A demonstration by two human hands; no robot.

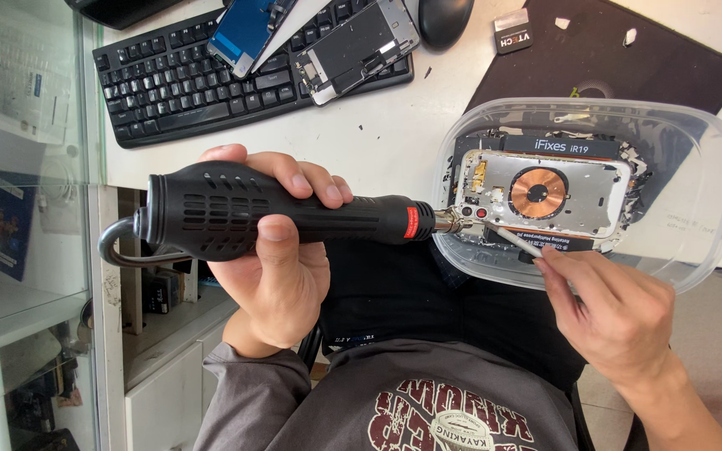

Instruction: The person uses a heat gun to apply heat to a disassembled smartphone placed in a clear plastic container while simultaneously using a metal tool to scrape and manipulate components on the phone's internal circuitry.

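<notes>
Black hot-air gun (277, 219) is gripped around its handle by left hand (273, 250), nozzle at opened phone back housing (541, 199) in clear plastic tub (704, 175). Thin tweezers (518, 243) pinched by right hand (620, 313). Housing judged light, fragile; best held by edges.

Grey sleeve (248, 388), grey shirt (428, 409) with maroon lettering.

heat gun (294, 219) black, red band; coil (537, 193) copper; keyboard (211, 79) black

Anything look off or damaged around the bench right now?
Yes: two stripped phone parts lie tilted across the black keyboard, and small white flecks litter the white desk beside the clear plastic tub.
</notes>
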